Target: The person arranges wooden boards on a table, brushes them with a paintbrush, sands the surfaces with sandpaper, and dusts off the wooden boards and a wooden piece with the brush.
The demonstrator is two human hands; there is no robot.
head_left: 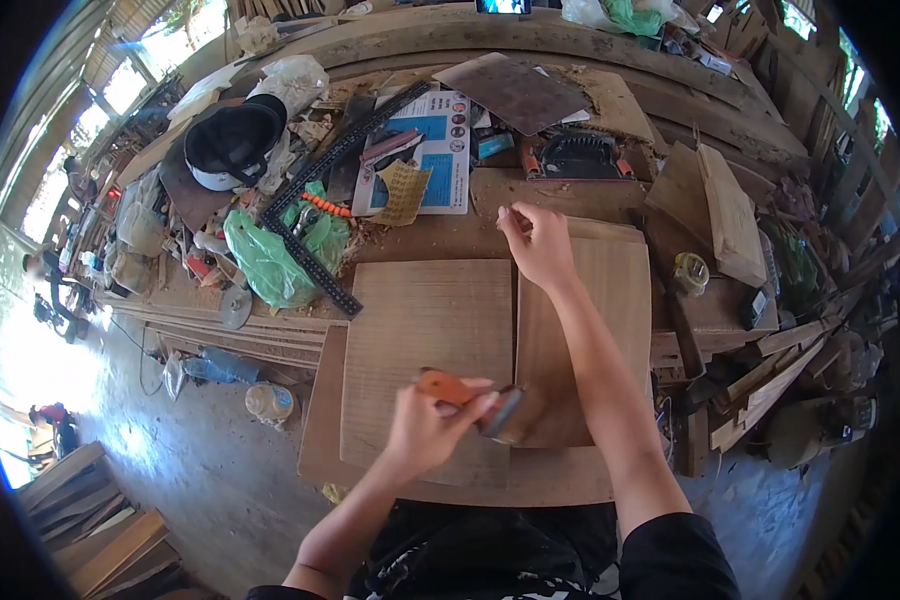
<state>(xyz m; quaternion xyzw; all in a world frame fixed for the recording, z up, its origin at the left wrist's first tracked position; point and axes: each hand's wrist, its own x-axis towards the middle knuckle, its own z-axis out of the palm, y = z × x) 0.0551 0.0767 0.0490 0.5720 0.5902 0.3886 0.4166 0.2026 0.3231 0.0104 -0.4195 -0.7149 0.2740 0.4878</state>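
My left hand (432, 425) is wrapped round the orange handle of a brush (500, 412), its bristle end low over the seam between two flat wooden boards. The left board (425, 330) is pale with fine lines across it; the right board (610, 330) is smoother, with a darker patch near the brush. Above the top edge of the right board is my right hand (538, 240), its fingers curled together; whatever may be between the fingertips is too small to make out.
A black carpenter's square (295, 245) and green plastic bags (270, 255) lie left of the boards. Beyond them are a cap (232, 140), a printed sheet (440, 150) and a dark plate (515, 90). A small jar (690, 272) stands at the right.
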